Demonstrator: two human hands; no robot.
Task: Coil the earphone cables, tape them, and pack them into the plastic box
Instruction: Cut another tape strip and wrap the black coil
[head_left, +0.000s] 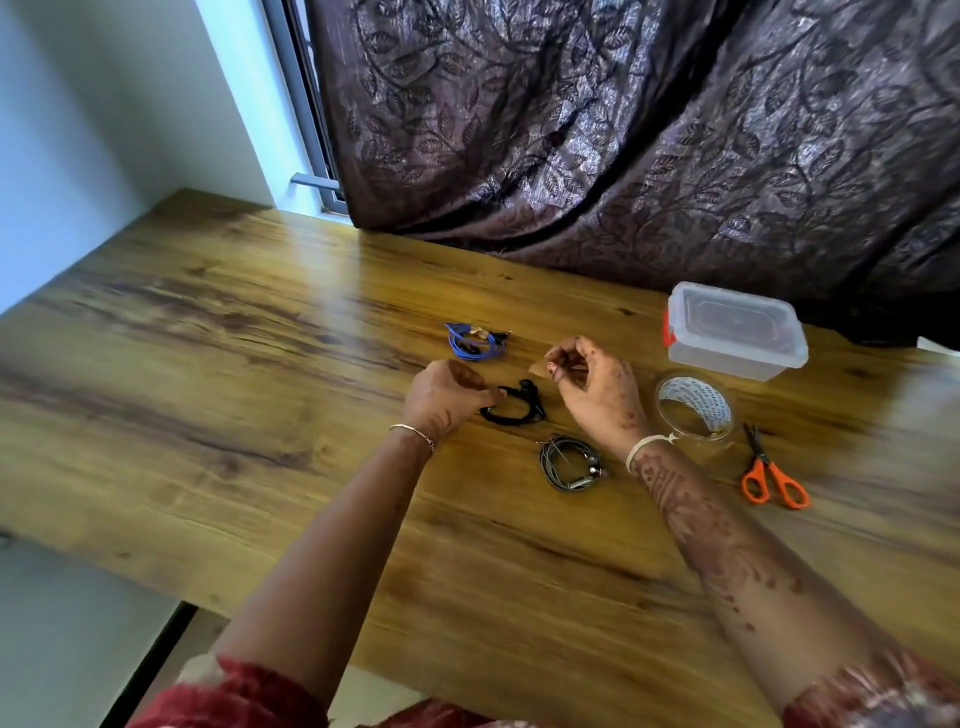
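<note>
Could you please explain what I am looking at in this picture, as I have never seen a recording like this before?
There is no machine here. A person wears a camera on the head, so the single picture looks forward and down at their own two bare hands over a wooden table. The left hand holds a black earphone coil at the table. The right hand pinches a small piece of tape close by. A blue earphone coil lies farther back, and a grey earphone coil lies nearer the person. To the right are the plastic box with its lid on, a tape roll and orange scissors. A dark curtain hangs behind.
</note>
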